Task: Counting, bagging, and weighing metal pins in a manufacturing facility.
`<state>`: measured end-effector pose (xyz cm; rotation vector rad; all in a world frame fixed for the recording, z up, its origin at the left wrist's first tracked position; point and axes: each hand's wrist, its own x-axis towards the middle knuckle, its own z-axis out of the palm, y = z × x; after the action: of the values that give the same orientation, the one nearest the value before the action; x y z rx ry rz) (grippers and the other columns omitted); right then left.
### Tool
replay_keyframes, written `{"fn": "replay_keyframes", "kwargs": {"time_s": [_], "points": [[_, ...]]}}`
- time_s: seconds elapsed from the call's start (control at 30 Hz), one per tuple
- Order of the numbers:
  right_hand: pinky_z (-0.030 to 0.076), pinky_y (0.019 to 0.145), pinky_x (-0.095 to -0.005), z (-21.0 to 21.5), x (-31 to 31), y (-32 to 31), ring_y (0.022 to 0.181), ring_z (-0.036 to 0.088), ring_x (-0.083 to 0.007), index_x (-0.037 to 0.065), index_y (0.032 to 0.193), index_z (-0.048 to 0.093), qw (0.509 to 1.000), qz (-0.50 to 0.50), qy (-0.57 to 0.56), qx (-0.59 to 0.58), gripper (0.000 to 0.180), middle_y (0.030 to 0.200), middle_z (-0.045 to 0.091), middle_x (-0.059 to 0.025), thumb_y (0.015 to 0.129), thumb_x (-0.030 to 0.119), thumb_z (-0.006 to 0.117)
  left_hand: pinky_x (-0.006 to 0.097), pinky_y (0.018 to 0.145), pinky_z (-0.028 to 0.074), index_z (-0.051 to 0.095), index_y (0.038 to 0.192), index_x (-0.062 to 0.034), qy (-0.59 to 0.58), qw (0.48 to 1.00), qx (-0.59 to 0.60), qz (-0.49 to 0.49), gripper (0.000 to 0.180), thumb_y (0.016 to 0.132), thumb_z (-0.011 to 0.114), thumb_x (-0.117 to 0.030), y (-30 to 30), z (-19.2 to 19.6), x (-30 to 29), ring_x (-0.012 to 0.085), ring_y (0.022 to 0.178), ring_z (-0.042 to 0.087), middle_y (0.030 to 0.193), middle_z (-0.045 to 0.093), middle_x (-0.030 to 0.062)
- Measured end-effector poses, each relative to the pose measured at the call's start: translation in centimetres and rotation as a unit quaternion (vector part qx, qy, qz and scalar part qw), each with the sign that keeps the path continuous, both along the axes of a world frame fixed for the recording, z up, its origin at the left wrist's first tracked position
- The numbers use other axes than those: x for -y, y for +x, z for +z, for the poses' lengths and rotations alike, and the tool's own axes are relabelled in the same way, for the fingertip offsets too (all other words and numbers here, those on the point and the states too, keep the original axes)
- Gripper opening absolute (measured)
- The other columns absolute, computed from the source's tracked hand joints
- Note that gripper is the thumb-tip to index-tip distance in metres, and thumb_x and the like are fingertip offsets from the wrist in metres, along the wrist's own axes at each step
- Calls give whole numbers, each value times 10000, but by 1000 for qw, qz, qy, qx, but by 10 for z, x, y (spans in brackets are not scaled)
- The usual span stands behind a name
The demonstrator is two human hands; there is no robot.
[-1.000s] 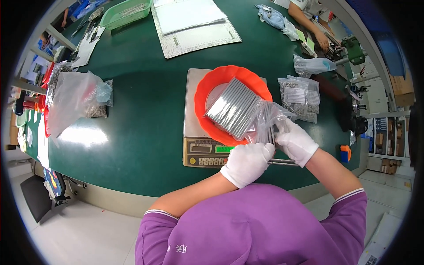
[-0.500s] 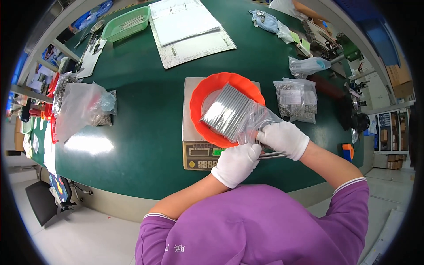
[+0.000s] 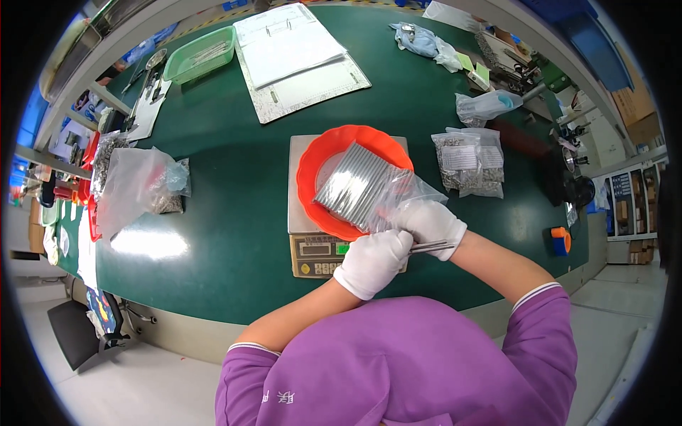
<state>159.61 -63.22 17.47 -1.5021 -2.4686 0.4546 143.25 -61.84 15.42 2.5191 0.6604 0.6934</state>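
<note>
An orange scalloped bowl (image 3: pixel 307 175) sits on a weighing scale (image 3: pixel 300 264). Across the bowl lies a clear plastic bag (image 3: pixel 406 187) packed with a row of silvery metal rods (image 3: pixel 355 183), its gathered end toward me. My right hand (image 3: pixel 430 226), in a white glove, is closed on that end of the bag; its fingertips are partly hidden. My left hand (image 3: pixel 372 264), also gloved, is closed round a few thin metal rods (image 3: pixel 432 246) just in front of the bowl. Their free ends stick out to the right, under my right hand.
Bags of small metal parts (image 3: pixel 470 163) lie right of the scale, and another bag (image 3: pixel 138 186) lies at the left. Farther back are an open ring binder (image 3: pixel 298 53) and a green basket (image 3: pixel 202 53). An orange-and-blue tape roll (image 3: pixel 560 241) stands near the right edge.
My right hand has shifted slightly down and left over the gathered bag end, closer to my left hand. The whole view has also shifted a little. The rods stay in my left hand.
</note>
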Motion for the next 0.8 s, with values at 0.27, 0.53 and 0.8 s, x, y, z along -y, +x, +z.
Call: {"fn": "replay_keyframes", "kwargs": {"time_s": [0.27, 0.53, 0.8], "points": [[461, 591, -379, 25, 8, 18, 696, 577, -287, 61, 856, 541, 996, -49, 75, -23, 170, 774, 570, -98, 688, 83, 550, 363, 487, 443, 461, 805, -101, -11, 988, -151, 15, 238, 694, 635, -218, -18, 20, -14, 240, 585, 577, 657, 548, 65], [434, 547, -329, 32, -8, 39, 656, 570, -202, 116, 663, 568, 943, 31, 162, 289, 37, 645, 540, -44, 681, 109, 537, 380, 583, 458, 513, 820, -93, -12, 968, -247, 40, 181, 711, 615, -194, -24, 36, -32, 273, 687, 581, 720, 572, 78], [417, 512, -317, 20, -20, 45, 639, 565, -185, 140, 592, 562, 930, 45, 231, 281, 93, 607, 529, -10, 679, 145, 529, 400, 573, 454, 505, 821, -95, -13, 972, -235, -16, 150, 738, 585, -191, -20, 35, -16, 283, 677, 578, 706, 565, 96]]}}
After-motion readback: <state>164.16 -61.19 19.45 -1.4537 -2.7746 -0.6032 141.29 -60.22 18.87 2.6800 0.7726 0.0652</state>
